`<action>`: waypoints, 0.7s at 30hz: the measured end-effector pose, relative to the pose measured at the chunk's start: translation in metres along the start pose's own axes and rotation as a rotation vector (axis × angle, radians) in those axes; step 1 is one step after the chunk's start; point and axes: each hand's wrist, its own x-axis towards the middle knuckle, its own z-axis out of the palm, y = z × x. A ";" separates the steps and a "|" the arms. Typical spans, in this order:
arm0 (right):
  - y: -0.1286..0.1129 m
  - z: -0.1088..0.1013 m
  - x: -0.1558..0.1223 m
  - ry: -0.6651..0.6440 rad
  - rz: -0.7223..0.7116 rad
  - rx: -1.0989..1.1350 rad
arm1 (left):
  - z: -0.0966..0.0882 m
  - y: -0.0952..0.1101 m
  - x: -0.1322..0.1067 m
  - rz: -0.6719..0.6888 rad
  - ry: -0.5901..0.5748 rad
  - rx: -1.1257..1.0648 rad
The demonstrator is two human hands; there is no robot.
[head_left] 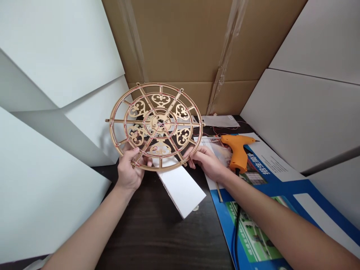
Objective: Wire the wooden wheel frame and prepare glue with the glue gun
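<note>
Both hands hold up a round gold openwork wheel (161, 167), tilted toward me, with spokes, scroll-shaped cutouts and a central hub. Thin red wires run along its rings and spokes. My left hand (129, 168) grips the lower left rim, thumb in front and fingers behind. At the lower right rim, my right hand (206, 159) pinches the edge with its fingertips. Below and behind the wheel lies a white box-like block (182, 187), its far end hidden by the wheel.
An orange glue gun (239, 150) with a black cable rests on a blue printed sheet (281, 202) at right. A thin stick (219, 193) lies near my right wrist. Cardboard (182, 41) stands behind the dark table (157, 232); white panels (50, 180) flank both sides.
</note>
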 end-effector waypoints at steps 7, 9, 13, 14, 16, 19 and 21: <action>-0.004 0.000 0.002 0.010 0.066 0.102 | 0.001 0.001 -0.001 0.006 0.001 0.016; -0.004 -0.001 0.002 0.037 0.084 0.106 | 0.003 0.001 -0.002 0.006 0.006 0.026; -0.003 -0.001 0.004 0.078 0.108 0.123 | 0.005 0.002 -0.002 0.002 0.027 0.035; -0.003 0.000 0.004 0.083 0.111 0.126 | 0.006 0.002 -0.003 -0.003 0.030 0.033; -0.004 0.000 0.004 0.089 0.113 0.133 | 0.005 0.002 -0.003 -0.009 0.026 0.029; -0.005 0.000 0.004 0.097 0.113 0.145 | 0.003 0.002 -0.004 0.004 0.009 0.030; -0.006 0.000 0.004 0.102 0.113 0.151 | 0.002 0.002 -0.005 0.032 -0.016 0.038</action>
